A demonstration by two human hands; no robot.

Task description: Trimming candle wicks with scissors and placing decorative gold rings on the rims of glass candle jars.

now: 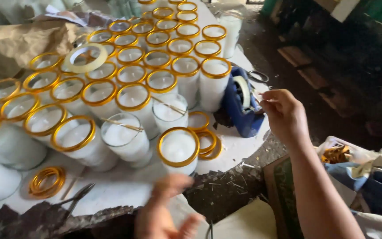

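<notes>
Glass candles with gold rings; tape being drawn at counter edge.

Right hand (284, 116), fingertips pinched together on the tape end at the blue tape dispenser (240, 106) beside the white counter (124, 186). Left hand (166, 212) blurred, fingers apart, empty, below the nearest ringed candle (178, 149). Step judged: pulling tape; next calls for a steady draw and clean tear.

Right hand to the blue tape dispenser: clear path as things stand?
Probably yes. The right hand hovers just beside the blue tape dispenser, fingertips at its tape end, with nothing between them. The nearest candle glass stands on the dispenser's far side, out of the way.
</notes>
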